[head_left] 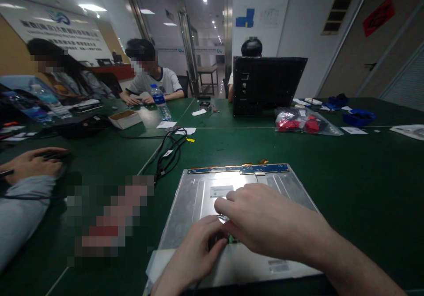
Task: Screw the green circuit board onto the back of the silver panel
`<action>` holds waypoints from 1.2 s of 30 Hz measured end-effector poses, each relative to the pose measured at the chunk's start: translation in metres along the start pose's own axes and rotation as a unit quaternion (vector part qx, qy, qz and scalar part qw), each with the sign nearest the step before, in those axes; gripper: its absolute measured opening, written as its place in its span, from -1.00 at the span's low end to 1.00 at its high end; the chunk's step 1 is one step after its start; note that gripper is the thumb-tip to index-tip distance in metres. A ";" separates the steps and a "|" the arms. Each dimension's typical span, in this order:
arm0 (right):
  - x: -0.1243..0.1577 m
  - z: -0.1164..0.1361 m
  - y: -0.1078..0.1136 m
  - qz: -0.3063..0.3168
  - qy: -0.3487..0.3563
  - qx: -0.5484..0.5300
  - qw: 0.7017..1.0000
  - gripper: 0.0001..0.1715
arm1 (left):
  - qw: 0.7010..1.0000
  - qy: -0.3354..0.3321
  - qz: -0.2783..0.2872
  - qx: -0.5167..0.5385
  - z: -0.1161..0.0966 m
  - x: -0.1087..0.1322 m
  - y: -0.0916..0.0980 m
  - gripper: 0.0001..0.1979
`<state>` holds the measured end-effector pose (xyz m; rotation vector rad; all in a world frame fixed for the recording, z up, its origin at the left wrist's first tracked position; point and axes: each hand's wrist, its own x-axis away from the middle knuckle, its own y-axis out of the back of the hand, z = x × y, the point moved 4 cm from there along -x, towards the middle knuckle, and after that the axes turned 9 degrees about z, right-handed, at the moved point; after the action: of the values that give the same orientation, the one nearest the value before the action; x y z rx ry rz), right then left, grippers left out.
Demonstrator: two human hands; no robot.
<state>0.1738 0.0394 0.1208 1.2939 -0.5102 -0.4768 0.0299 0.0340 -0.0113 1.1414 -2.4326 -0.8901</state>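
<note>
The metal back of a display panel point(188, 199) lies in front of me on the table. A blue circuit board strip point(238, 169) runs along its far edge. My left hand point(202, 247) rests over the near part of the panel, its thumb and fingers curled together. My right hand point(261, 216) reaches across from the right, fingers closed, its tips meeting the left hand's. A small shiny metal piece point(223, 218) shows at the fingertips, and a bit of green circuit board point(232, 239) peeks out below them. What either hand grips is hidden.
Black cables point(172, 148) lie beyond the panel's left corner. A co-worker's hand point(35, 165) is at the left. Farther off stand a black monitor point(268, 86), a bag with red items point(306, 121), a water bottle point(160, 101) and a small box point(125, 119). Several people sit around.
</note>
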 end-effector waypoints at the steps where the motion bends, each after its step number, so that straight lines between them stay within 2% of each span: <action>1: 0.001 0.000 0.001 0.002 0.004 -0.002 1.000 -0.93 | 1.000 -0.001 -0.005 -0.002 -0.001 0.000 0.000 -0.82; 7: 0.002 0.003 0.005 0.033 0.033 -0.031 0.998 -0.83 | 1.000 0.004 -0.013 -0.012 0.001 0.001 0.001 -0.83; 13: 0.003 0.007 0.006 0.054 0.059 -0.069 0.994 -0.81 | 1.000 -0.011 -0.015 -0.002 0.001 0.000 0.001 -0.83; 21: -0.001 0.000 0.000 -0.005 -0.025 -0.025 0.999 -0.85 | 1.000 0.007 -0.001 0.007 -0.001 0.000 -0.002 -0.85; 27: -0.002 0.000 0.004 -0.001 -0.057 -0.022 0.998 -0.59 | 0.999 0.025 -0.019 -0.005 0.006 0.004 -0.003 -0.83; 32: -0.002 -0.002 0.001 0.000 -0.049 -0.007 0.999 -0.78 | 1.000 0.014 -0.016 -0.012 0.002 0.003 -0.002 -0.87; 36: -0.001 -0.001 0.001 0.003 -0.030 -0.015 0.999 -0.83 | 1.000 0.005 -0.010 -0.010 -0.001 0.001 0.000 -0.86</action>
<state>0.1736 0.0411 0.1217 1.2515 -0.5542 -0.5184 0.0301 0.0330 -0.0110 1.1618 -2.4031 -0.9104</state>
